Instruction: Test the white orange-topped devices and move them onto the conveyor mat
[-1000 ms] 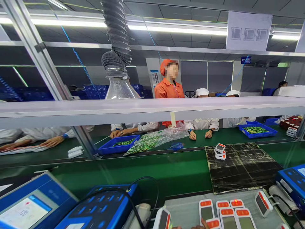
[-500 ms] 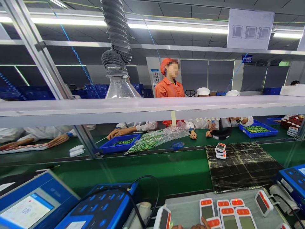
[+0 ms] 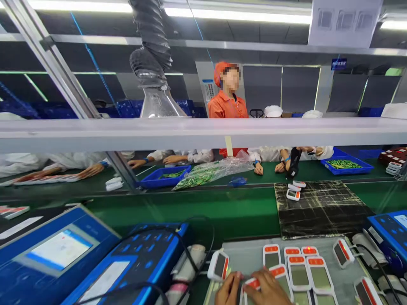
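- Left hand (image 3: 229,290) at the near edge of the grey mat (image 3: 244,254), fingers loosely curled; blur and the frame edge hide the grip, so open or closed cannot be told.
- Right hand (image 3: 269,288) just beside it over the mat, fingers closed on the end of a white red-topped handheld unit (image 3: 252,284), apparently pinching it.
- More units (image 3: 319,275) on the mat, laid in rows with screens up, likely to keep each display readable and within easy reach.
- Blue instrument (image 3: 60,250) and blue console (image 3: 149,250) left of the mat, with black cables (image 3: 187,254) running toward it, probably placed close for short cable runs.
- Scratched black pad (image 3: 321,207) beyond the mat, with two units (image 3: 293,195) on it, seemingly a separate resting spot.
- Co-worker's hands (image 3: 258,168) well beyond the mat, across the green tabletop (image 3: 190,212).
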`<state>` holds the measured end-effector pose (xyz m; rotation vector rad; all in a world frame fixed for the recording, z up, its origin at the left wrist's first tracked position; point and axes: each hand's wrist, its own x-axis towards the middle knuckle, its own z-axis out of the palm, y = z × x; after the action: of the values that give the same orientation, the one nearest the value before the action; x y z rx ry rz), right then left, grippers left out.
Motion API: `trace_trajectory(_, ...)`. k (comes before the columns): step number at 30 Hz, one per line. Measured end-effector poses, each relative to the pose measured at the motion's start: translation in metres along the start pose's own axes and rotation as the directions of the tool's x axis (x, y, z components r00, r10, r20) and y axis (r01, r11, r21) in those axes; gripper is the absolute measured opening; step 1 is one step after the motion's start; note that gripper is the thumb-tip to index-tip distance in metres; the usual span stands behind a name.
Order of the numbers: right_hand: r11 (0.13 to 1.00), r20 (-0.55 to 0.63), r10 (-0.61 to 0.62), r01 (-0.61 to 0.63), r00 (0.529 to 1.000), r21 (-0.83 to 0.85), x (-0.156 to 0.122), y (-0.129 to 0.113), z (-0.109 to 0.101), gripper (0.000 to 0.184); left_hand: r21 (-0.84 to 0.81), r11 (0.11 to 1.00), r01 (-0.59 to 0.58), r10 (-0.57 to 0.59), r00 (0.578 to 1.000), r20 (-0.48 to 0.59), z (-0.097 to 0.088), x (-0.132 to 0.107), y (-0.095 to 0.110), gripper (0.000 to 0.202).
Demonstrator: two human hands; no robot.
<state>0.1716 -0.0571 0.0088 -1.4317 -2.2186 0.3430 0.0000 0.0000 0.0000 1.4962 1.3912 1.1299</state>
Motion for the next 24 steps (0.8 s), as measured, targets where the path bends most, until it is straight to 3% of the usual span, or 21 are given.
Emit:
trace_trajectory(2,0.997,0.093,-0.054,0.048,0.994,0.061,-0.005,-0.005,-0.013,0.076,0.023,1.0,-0.003,0.002,1.0,0.009,-0.004,-0.006,0.016,0.069)
trace_trajectory(4,0.993,0.145,-0.049,0.032,0.988,0.115,-0.006,-0.009,-0.025,0.091,0.038,0.999,-0.003,0.006,0.996,-0.084,-0.011,-0.013,0.031,0.071)
trace_trajectory(8,0.993,0.214,0.034,-0.057,0.976,0.105,-0.007,-0.012,-0.033,0.086,0.078,0.997,-0.017,0.037,0.963,-0.265,-0.045,-0.018,0.055,0.058)
trace_trajectory(11,0.994,0.213,0.035,-0.056,0.976,0.09,-0.007,-0.013,-0.034,0.084,0.222,0.974,-0.045,0.104,0.959,-0.263,-0.084,-0.014,0.065,0.047)
trace_trajectory(13,0.997,0.207,0.0,-0.016,0.978,0.073,-0.008,-0.012,-0.034,0.078,0.378,0.923,-0.07,0.138,0.978,-0.155,-0.109,-0.009,0.068,0.038)
trace_trajectory(15,0.998,0.2,-0.023,0.012,0.979,0.056,-0.009,-0.009,-0.032,0.072,0.518,0.841,-0.155,0.157,0.987,0.04,-0.127,-0.003,0.068,0.028)
trace_trajectory(19,0.995,0.136,-0.012,-0.001,0.991,0.095,-0.01,-0.005,-0.022,0.063,0.605,0.695,-0.388,0.115,0.891,0.44,-0.139,0.002,0.061,0.019)
trace_trajectory(21,0.983,0.065,0.038,-0.049,0.997,0.177,-0.008,-0.012,-0.016,0.064,0.614,0.651,-0.447,0.082,0.845,0.528,-0.138,0.003,0.055,0.021)
trace_trajectory(24,0.876,0.024,0.187,-0.178,0.982,0.448,0.005,-0.035,-0.01,0.063,0.629,0.616,-0.474,0.069,0.828,0.557,-0.136,0.006,0.045,0.025)
